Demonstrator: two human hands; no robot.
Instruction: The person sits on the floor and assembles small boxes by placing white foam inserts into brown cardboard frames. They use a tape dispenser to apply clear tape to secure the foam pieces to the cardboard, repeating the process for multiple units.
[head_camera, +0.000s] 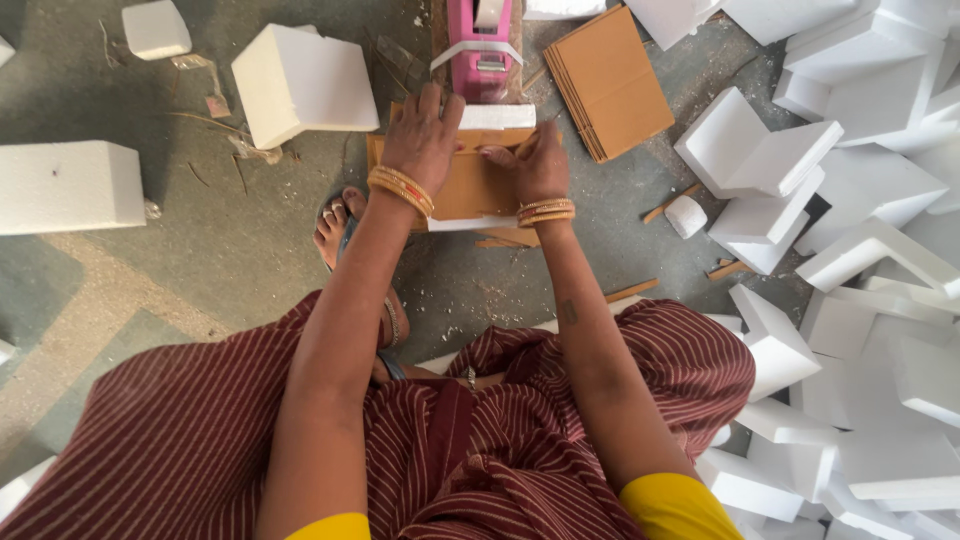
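head view: the left hand (425, 135) lies flat, open, on a cardboard wrap (470, 185) around a foam block (497, 117) on the floor. the right hand (540, 165) pinches the wrap's top flap. the wrap looks folded on, untaped; a pink tape dispenser (482, 45) stands just beyond.

One head-worn camera looks steeply down, close over the floor (200, 260).
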